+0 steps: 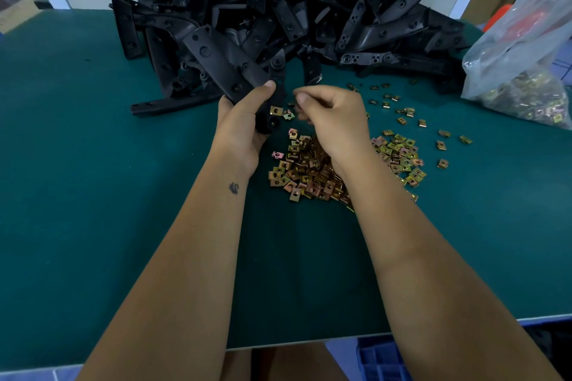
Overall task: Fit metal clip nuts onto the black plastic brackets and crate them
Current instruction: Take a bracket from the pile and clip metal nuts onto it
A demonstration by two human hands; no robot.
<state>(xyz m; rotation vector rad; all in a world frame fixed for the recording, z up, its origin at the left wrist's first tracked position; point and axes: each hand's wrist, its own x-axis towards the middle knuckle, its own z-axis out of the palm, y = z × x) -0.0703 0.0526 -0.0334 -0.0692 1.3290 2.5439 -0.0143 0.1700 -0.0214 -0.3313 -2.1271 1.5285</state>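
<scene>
Right now we've got the left hand (244,120) wrapped round a black bracket (216,62), thumb on its top face, one clip nut (276,110) seated near our fingertips. The right hand (329,120) is curled, fingertips bunched just beside that nut; can't tell if it pinches anything. Loose clip nuts (312,170) lie under the right wrist, bracket heap (294,9) beyond the fingers, bag of nuts (526,65) far right on the green tbl (93,195).

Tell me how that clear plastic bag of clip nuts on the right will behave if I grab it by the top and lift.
The plastic bag looks thin and crumpled, so it will probably sag and change shape. The clip nuts sit heaped in its bottom, so it is likely bottom-heavy for its size. Its film might stretch or tear against the metal edges.
</scene>
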